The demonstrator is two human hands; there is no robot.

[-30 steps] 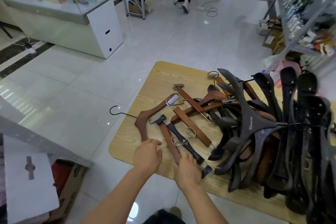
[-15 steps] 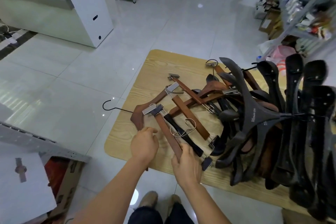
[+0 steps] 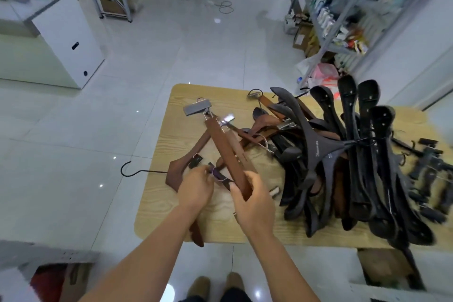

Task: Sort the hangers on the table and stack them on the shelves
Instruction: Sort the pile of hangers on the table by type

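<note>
Gripping brown clip hanger (image 3: 228, 152) with right hand (image 3: 252, 201), pinching dark clip hanger (image 3: 218, 175) with left hand (image 3: 196, 189). Likely stiff and light; best held near the middle.

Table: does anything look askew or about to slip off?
Yes. The brown coat hanger at the near-left corner overhangs the table: its hook pokes out over the floor and one arm tip passes the near edge. It might slide off.

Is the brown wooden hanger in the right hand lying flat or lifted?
Lifted: the right hand grips the near end of the brown wooden bar hanger, and its metal clip end angles up over the others.
</note>
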